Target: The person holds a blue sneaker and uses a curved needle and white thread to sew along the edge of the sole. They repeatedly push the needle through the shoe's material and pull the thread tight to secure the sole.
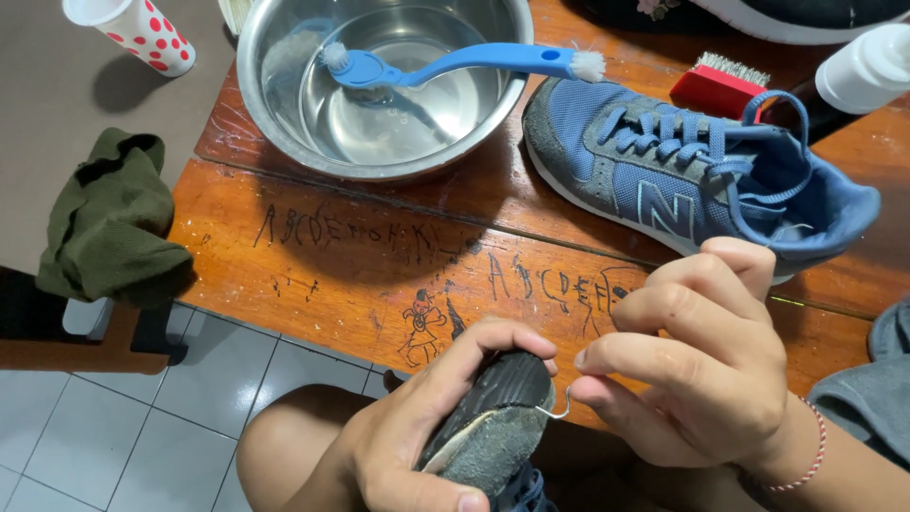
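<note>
My left hand (427, 417) grips a blue and grey sneaker (493, 431) turned sole-up near my knee at the bottom centre. My right hand (697, 365) pinches a small curved metal hook (559, 410) whose tip touches the edge of that shoe's toe. The matching blue sneaker (682, 171) lies on its side on the scratched wooden table (379, 256), just beyond my right hand.
A steel bowl of water (379, 85) holds a blue double-ended brush (455, 64). A red-backed brush (716, 85) and white bottle (867, 66) sit at the far right. A green cloth (109, 218) and a spotted paper cup (137, 30) lie left. Tiled floor (114, 427) below.
</note>
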